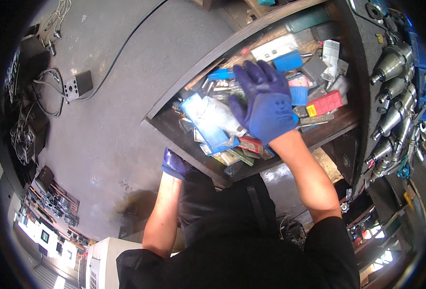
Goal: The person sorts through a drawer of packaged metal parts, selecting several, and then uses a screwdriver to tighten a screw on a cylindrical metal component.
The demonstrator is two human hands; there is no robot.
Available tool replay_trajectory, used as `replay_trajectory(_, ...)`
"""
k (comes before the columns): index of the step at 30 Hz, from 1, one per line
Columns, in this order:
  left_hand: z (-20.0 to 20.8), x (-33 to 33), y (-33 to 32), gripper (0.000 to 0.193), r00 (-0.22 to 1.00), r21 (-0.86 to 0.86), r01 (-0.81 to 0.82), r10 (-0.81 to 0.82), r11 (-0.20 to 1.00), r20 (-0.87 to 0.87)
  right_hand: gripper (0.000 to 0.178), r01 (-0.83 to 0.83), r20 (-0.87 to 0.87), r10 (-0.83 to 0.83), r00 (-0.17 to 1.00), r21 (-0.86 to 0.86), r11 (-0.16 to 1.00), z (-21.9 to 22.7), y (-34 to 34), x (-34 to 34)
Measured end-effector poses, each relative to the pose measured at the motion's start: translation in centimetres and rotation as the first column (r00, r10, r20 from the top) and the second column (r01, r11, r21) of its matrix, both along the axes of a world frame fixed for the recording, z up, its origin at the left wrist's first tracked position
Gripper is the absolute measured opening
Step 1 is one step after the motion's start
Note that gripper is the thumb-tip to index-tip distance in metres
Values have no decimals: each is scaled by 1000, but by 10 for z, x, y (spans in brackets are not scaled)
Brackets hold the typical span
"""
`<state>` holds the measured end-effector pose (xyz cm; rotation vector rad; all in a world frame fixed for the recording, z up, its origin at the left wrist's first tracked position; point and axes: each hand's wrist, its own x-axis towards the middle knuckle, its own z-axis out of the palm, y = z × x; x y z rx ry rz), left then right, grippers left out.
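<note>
An open wooden drawer (174, 140) holds a jumble of small boxes and metal pieces. Over its middle my right hand (266, 103), in a purple-blue glove, is spread with fingers apart and nothing visibly gripped. Just left of it lie a long blue box (204, 124) and a crumpled clear plastic bag (221, 115). A red case with a yellow label (325, 102) lies to its right, and a small blue box (298, 95) is close to the wrist. My left hand (175, 165), also gloved, is beside the drawer's near left edge; its fingers are mostly hidden.
Conical metal tool holders (390, 65) stand in a row to the right of the drawer. On the grey surface (126, 82) at left, a black cable runs to a dark block with holes (78, 85). More metal parts line the far left.
</note>
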<state>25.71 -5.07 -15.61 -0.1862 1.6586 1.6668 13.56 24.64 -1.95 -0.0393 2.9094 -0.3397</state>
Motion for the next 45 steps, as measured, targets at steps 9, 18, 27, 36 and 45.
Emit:
replay_trajectory(9,22,-28,8,49,578,-697,439,-772,568,-265,43,-23,-121,-16,993,-314,949,26,11,25)
replay_trajectory(18,9,-15,-7,42,754,-544,373,-588,751,-294,54,388,-399,-373,838,-47,921,47,77,50)
replay_trajectory(27,48,-46,27,35,597,-627,457,-740,630,-308,67,644,-464,-642,610,-182,743,-9,82,48)
replay_trajectory(36,23,-27,8,30,537,-777,434,-823,456,-184,53,513,-338,-532,776,-152,845,7,20,25)
replay_trajectory(45,4,-22,2,33,754,-537,362,-578,762,-312,55,378,-180,-449,875,-323,868,45,-12,33)
